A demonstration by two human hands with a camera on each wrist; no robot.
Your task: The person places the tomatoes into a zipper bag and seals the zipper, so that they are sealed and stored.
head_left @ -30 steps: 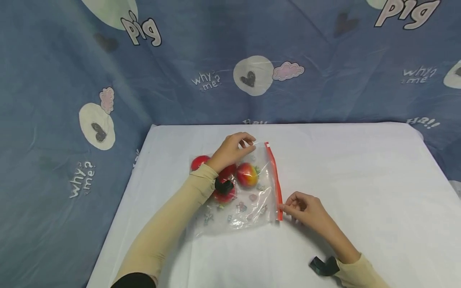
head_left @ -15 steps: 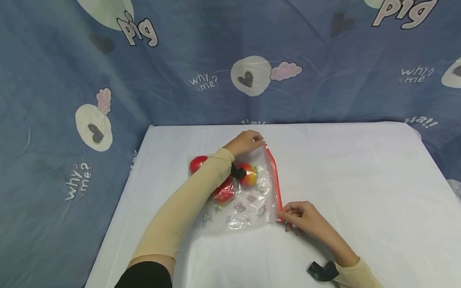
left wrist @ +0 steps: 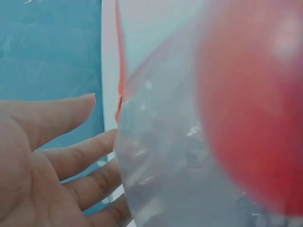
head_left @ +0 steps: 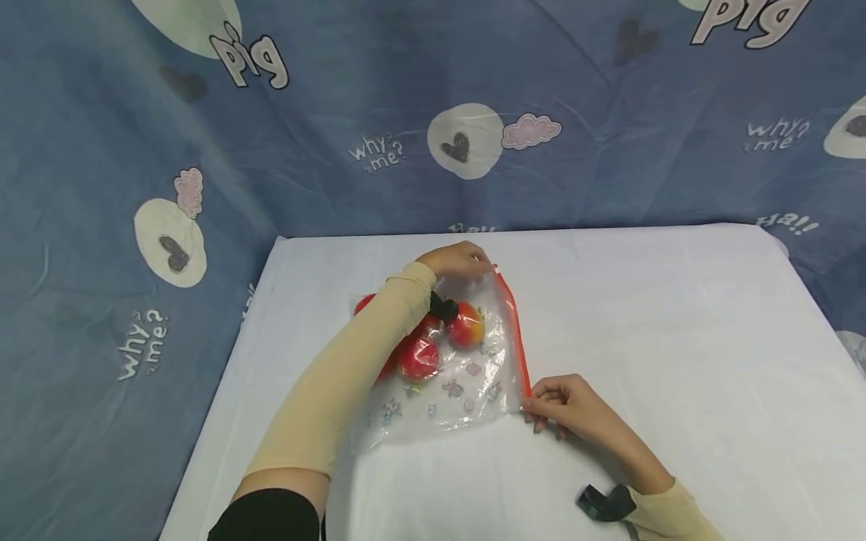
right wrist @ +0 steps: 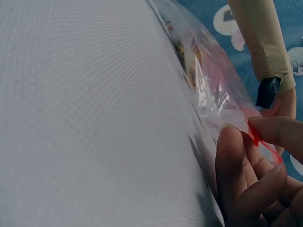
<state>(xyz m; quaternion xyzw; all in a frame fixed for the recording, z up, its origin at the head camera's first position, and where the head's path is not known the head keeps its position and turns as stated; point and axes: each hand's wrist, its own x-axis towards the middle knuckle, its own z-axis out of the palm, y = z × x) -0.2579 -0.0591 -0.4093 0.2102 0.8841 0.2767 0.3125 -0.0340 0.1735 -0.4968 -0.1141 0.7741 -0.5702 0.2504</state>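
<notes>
A clear zip bag (head_left: 433,417) with small printed figures lies on the white table, its red zip strip (head_left: 516,330) facing right. Inside are several red fruits (head_left: 418,359) and a red-and-yellow one (head_left: 465,324) with a green tip. My left hand (head_left: 460,259) is at the far end of the strip; in the left wrist view its thumb (left wrist: 71,111) stands apart from the fingers, whose tips touch the bag's edge. My right hand (head_left: 568,406) pinches the strip's near corner between thumb and finger, also seen in the right wrist view. The left forearm hides part of the bag.
The white table (head_left: 676,323) extends right and in front of the bag. A blue printed cloth (head_left: 338,75) hangs behind and to the left. Black wrist camera mounts (head_left: 605,502) sit on both wrists.
My left hand has moved right and away from me, from over the bag to the strip's far end. My right hand has shifted slightly nearer me and stays at the near corner.
</notes>
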